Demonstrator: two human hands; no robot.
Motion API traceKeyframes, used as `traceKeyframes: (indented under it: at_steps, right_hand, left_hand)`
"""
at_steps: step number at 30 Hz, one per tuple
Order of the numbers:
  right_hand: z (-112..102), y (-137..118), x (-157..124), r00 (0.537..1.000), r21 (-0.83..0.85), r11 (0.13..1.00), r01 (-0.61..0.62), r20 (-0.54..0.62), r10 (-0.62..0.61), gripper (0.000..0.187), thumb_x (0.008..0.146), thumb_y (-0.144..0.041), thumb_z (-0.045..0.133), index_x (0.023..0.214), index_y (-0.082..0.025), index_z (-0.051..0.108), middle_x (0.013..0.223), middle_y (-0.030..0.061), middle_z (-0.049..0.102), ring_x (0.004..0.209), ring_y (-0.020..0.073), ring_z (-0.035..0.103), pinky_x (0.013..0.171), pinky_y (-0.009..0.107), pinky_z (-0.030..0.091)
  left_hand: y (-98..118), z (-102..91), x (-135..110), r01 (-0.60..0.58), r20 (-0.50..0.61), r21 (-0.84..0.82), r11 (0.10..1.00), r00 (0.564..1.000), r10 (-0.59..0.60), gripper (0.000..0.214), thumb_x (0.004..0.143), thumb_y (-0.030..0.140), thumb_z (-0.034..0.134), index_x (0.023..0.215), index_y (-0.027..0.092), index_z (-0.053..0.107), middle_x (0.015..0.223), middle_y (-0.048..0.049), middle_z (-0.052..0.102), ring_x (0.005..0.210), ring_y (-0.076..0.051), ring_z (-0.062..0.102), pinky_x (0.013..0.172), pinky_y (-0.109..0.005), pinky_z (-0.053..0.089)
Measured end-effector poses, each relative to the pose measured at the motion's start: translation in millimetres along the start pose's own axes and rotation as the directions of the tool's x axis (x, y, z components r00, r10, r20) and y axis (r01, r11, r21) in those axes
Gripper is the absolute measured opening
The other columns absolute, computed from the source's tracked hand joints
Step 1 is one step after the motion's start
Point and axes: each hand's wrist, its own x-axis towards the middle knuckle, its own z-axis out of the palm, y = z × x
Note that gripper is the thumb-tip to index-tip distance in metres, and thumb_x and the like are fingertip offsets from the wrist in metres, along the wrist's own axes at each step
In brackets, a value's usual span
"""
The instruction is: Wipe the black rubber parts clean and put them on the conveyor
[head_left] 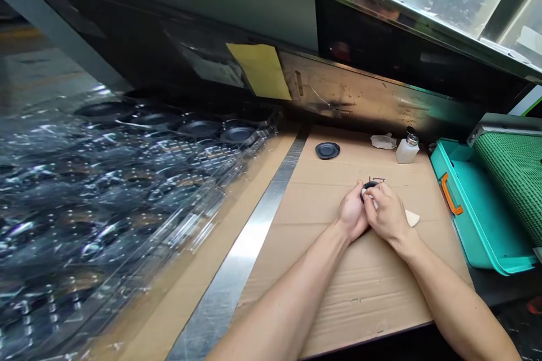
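Note:
My left hand (353, 212) grips a small round black part (370, 185) above the cardboard, its thumb along the near side. My right hand (386, 210) is pressed against the same part, fingers pinched around something small and white that I cannot make out clearly. Most of the black part is hidden by my fingers. A cream-coloured wedge-shaped piece (412, 218) lies on the cardboard just beside my right wrist. Farther back rests another round black part (327, 150), flat and apart from both hands.
Clear plastic trays (127, 192) with round pockets fill the left side. A white pump bottle (407, 149) and a crumpled translucent piece (383, 141) stand at the back. To the right are a teal bin (470, 231) with an orange handle and a green conveyor belt (514, 175).

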Motion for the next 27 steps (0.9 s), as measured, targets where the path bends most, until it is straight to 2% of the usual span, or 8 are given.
traceKeyframes:
  at_steps: [3,8,12,16,19,22,25,27]
  right_hand:
    - [0,1,0,1.0,-0.057,0.998,-0.026,-0.01,0.025,0.021,0.099,-0.026,0.048,0.097,-0.023,0.069,0.099,0.0073,0.066,0.094,0.0225,0.061,0.083,0.033,0.046]
    - [0,5,3,1.0,-0.06,0.998,0.023,0.021,-0.022,0.019,0.099,-0.027,0.051,0.097,-0.024,0.069,0.101,0.0068,0.068,0.098,0.0226,0.062,0.084,0.033,0.044]
    - [-9,26,4,0.983,-0.014,0.99,-0.137,-0.127,0.134,0.022,0.1,-0.03,0.05,0.099,-0.024,0.071,0.099,0.006,0.069,0.093,0.0209,0.064,0.082,0.031,0.045]
    - [-20,46,-1,0.946,0.072,0.978,-0.197,-0.248,0.209,0.025,0.1,-0.035,0.049,0.1,-0.022,0.07,0.099,0.0076,0.07,0.095,0.0218,0.065,0.084,0.031,0.047]
    - [-22,51,-3,0.937,0.079,0.974,-0.211,-0.268,0.225,0.027,0.1,-0.037,0.048,0.101,-0.021,0.07,0.1,0.0092,0.07,0.095,0.0224,0.065,0.085,0.032,0.048]
    - [-20,51,-2,0.937,0.085,0.975,-0.208,-0.267,0.223,0.028,0.1,-0.037,0.048,0.1,-0.021,0.07,0.101,0.0094,0.071,0.095,0.0225,0.065,0.085,0.032,0.048]
    - [-18,51,-2,0.938,0.091,0.973,-0.211,-0.26,0.228,0.028,0.1,-0.037,0.048,0.099,-0.022,0.07,0.1,0.0092,0.071,0.095,0.0225,0.066,0.086,0.032,0.049]
    - [-17,53,-1,0.936,0.095,0.971,-0.219,-0.259,0.236,0.028,0.099,-0.037,0.048,0.098,-0.021,0.071,0.1,0.0094,0.071,0.094,0.0224,0.066,0.086,0.032,0.049]
  left_hand:
    - [0,0.7,0,-0.022,0.006,0.006,1.0,1.0,0.022,0.047,0.107,0.034,0.032,0.093,0.012,0.07,0.108,-0.0153,0.075,0.113,-0.025,0.069,0.109,-0.039,0.05]
    - [-1,1.4,-1,-0.022,-0.012,0.025,0.999,1.0,0.022,0.046,0.107,0.034,0.032,0.094,0.011,0.069,0.112,-0.0161,0.074,0.115,-0.025,0.069,0.106,-0.039,0.053]
    - [2,1.1,-1,-0.049,-0.035,0.034,0.998,0.998,0.05,0.044,0.108,0.034,0.03,0.099,0.011,0.067,0.114,-0.0158,0.074,0.115,-0.024,0.069,0.098,-0.038,0.057]
    - [8,0.1,-3,-0.006,-0.037,0.037,0.999,0.999,0.008,0.047,0.107,0.039,0.032,0.109,0.007,0.065,0.126,-0.0233,0.069,0.119,-0.031,0.068,0.091,-0.037,0.061]
    - [12,0.2,-6,0.018,-0.044,0.008,1.0,0.999,-0.017,0.051,0.107,0.042,0.031,0.124,0.003,0.06,0.128,-0.027,0.067,0.122,-0.032,0.067,0.09,-0.035,0.061]
    - [15,0.1,-7,0.044,-0.043,-0.011,0.999,0.998,-0.045,0.057,0.107,0.046,0.029,0.136,0.003,0.052,0.125,-0.0265,0.068,0.122,-0.03,0.067,0.086,-0.031,0.062]
    - [17,-1.0,-8,0.041,-0.03,-0.001,0.999,0.999,-0.041,0.062,0.106,0.051,0.028,0.137,0.003,0.051,0.121,-0.0255,0.07,0.116,-0.029,0.07,0.081,-0.029,0.063]
    - [16,-1.9,-8,0.031,-0.026,0.02,0.999,0.999,-0.03,0.061,0.106,0.052,0.029,0.129,0.003,0.056,0.118,-0.0261,0.071,0.106,-0.028,0.073,0.076,-0.028,0.062]
